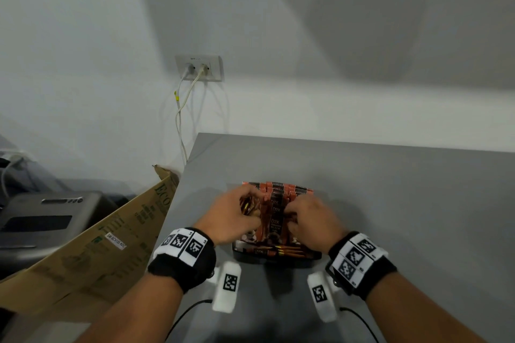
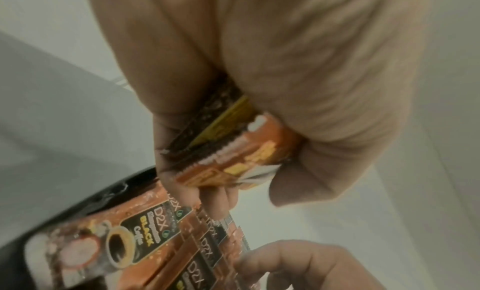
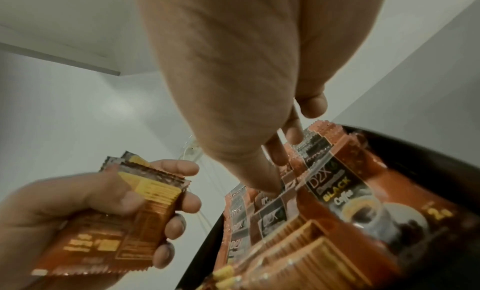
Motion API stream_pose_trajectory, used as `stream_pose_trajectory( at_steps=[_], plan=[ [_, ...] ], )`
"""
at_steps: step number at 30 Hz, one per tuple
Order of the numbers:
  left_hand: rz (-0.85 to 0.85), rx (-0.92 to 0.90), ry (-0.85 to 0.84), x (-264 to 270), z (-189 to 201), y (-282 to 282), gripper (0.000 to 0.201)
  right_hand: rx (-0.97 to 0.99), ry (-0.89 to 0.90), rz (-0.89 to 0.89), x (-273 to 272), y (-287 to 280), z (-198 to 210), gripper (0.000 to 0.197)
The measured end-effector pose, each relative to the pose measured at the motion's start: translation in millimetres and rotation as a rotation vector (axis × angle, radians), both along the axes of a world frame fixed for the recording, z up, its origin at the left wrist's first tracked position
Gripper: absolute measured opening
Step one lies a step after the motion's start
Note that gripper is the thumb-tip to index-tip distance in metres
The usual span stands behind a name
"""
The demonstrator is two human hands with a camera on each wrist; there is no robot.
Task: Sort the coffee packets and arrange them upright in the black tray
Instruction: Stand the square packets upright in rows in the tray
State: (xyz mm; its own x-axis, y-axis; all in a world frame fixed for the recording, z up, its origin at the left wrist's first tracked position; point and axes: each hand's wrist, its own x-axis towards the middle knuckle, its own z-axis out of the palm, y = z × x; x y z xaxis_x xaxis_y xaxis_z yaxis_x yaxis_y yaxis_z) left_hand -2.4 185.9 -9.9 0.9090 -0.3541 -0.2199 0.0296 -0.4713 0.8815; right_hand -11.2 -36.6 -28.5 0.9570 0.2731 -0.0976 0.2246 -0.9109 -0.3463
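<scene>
Mostly hand-hidden black tray (image 1: 276,257)

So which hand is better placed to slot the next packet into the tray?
Left, probably. The left hand already grips a stack of packets beside the tray; the right hand has its fingertips among the upright row.

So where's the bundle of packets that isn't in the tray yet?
In the head view the bundle of packets is gripped in the left hand, just left of the upright rows in the black tray.
</scene>
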Motion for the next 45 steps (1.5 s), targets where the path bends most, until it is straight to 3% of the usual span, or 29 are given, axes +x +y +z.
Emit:
stream_pose_trajectory(
  at_steps=[3, 6, 9, 11, 16, 19, 25, 28, 34, 36, 40, 45],
  plan=[
    [0.142, -0.312, 0.141, -1.2, 0.6, -0.4, 0.039, 0.131, 0.045, -0.040, 3.2, 1.9, 10.5, 0.027],
    [0.174, -0.561, 0.234, -0.6, 6.8, -5.7, 0.048, 0.481, 0.050, -0.133, 0.7, 4.5, 30.0, 0.026],
    [0.177, -0.665, 0.206, 4.1, 16.7, -15.9, 0.052, 0.712, 0.081, -0.155, -1.1, 10.2, 44.3, 0.031],
    [0.177, -0.722, 0.205, 6.6, 22.9, -24.7, 0.053, 0.767, 0.071, -0.162, -2.8, 13.2, 51.7, 0.037],
    [0.219, -0.905, 0.250, 7.3, 27.3, -40.2, 0.051, 0.910, 0.040, -0.142, -11.5, 8.1, 64.7, 0.026],
    [0.226, -0.932, 0.273, 4.0, 29.3, -43.2, 0.049, 0.921, -0.012, -0.169, -14.3, 3.7, 64.9, 0.015],
    [0.247, -0.971, 0.305, 1.3, 33.9, -46.5, 0.054, 1.042, -0.014, -0.303, -18.2, 4.7, 65.5, 0.017],
    [0.251, -0.954, 0.257, 1.7, 31.4, -47.6, 0.049, 1.044, 0.014, -0.302, -19.4, 6.5, 67.3, 0.021],
    [0.259, -0.938, 0.194, 1.2, 30.5, -44.6, 0.042, 1.022, -0.006, -0.265, -20.2, 4.5, 69.2, 0.010],
    [0.290, -0.990, 0.270, -0.6, 33.0, -43.7, 0.034, 1.010, -0.067, -0.253, -21.0, 3.4, 71.3, 0.014],
    [0.358, -1.026, 0.386, 0.5, 37.5, -39.6, 0.047, 1.008, -0.116, -0.248, -22.3, -2.6, 76.8, 0.030],
    [0.305, -1.004, 0.350, 1.8, 42.5, -42.3, 0.055, 1.022, -0.122, -0.211, -26.3, 2.6, 74.2, 0.046]
  ],
)
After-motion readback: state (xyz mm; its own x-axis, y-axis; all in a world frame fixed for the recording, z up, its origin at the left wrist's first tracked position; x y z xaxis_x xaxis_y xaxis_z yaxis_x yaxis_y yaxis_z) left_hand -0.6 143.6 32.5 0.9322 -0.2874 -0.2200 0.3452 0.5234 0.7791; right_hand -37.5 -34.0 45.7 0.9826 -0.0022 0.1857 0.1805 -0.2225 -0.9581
